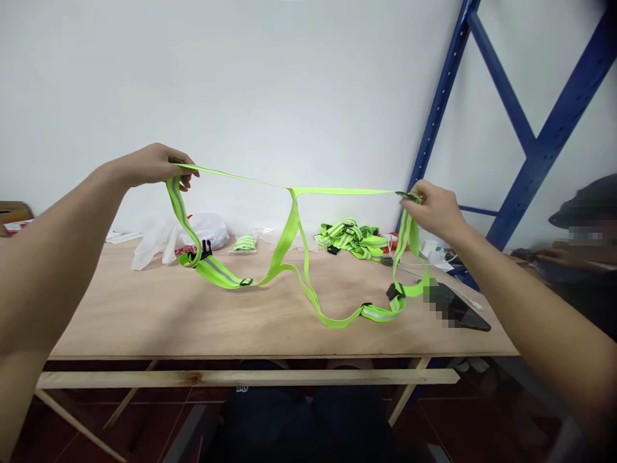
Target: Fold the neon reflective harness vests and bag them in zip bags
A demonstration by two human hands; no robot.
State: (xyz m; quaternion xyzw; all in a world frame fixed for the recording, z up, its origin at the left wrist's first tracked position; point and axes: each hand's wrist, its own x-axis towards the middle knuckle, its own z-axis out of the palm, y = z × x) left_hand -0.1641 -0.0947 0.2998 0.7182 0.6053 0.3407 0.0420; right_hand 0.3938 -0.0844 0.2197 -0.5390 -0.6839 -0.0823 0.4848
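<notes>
A neon-yellow reflective harness with grey stripes is stretched between my two hands above the table. My left hand pinches its upper strap at the left. On the other side my right hand grips the strap near a dark slider. The top strap runs nearly taut, and the lower straps droop in loops close to the tabletop. An open black buckle hangs on the left loop. On the right loop is another black buckle.
The wooden table holds a heap of similar straps, a small packed bundle, a white plastic bag and a dark tablet-like device. A blue metal frame rises at right, beside another person.
</notes>
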